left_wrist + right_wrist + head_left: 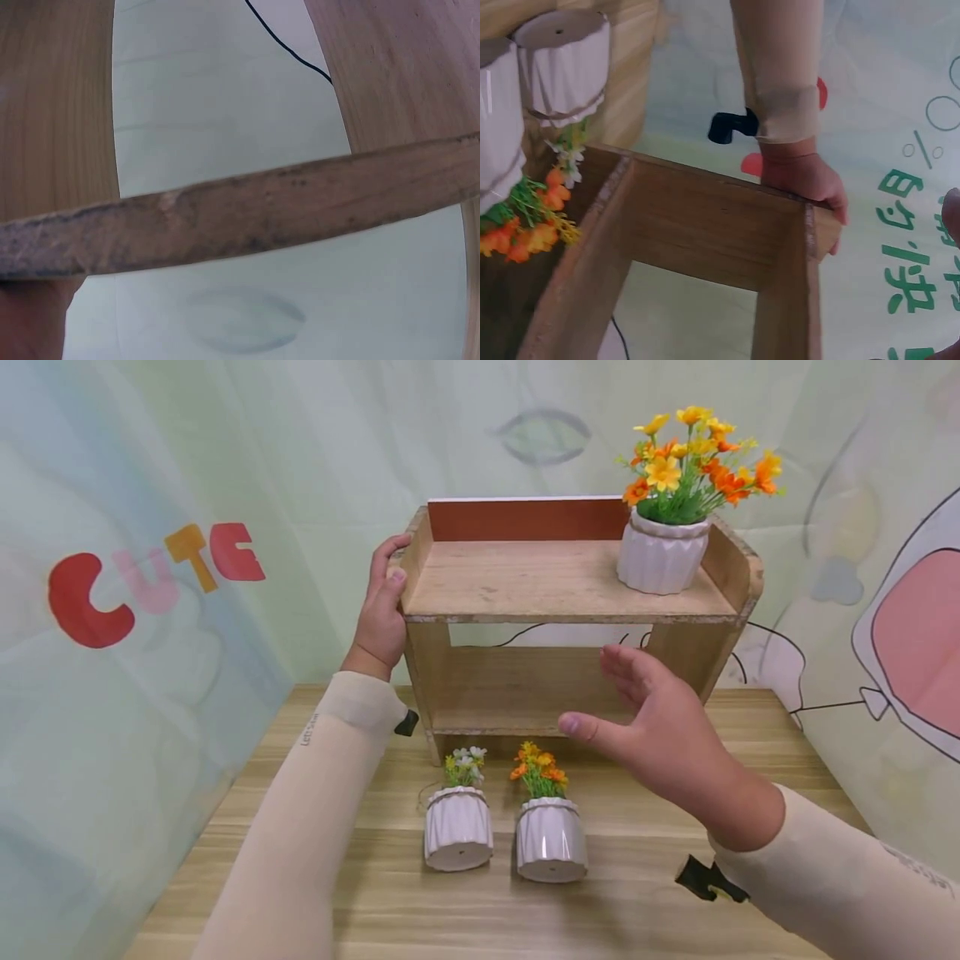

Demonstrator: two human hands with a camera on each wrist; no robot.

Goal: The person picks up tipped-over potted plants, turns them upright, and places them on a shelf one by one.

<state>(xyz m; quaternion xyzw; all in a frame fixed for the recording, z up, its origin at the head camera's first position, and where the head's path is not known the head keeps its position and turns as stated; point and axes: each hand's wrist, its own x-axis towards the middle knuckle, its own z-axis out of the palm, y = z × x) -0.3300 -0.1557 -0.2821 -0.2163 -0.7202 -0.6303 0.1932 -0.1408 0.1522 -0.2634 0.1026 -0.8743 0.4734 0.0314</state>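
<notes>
My left hand [381, 622] grips the upper left side panel of a two-tier wooden shelf [517, 578], with the thumb in front. The right wrist view also shows this left hand [806, 180] at the panel's edge. My right hand [667, 743] hovers before the shelf, holding nothing, its fingers extended and thumb apart. On the top tier, at the right end, a white ribbed flowerpot [662, 556] stands upright with yellow and orange flowers [693, 464].
Two more white flowerpots lie tipped over before the shelf, bases facing me: one with white flowers [459, 835], one with orange flowers [552, 843]. Under everything is a wood-grain table [375, 893]. A printed curtain [300, 460] hangs behind.
</notes>
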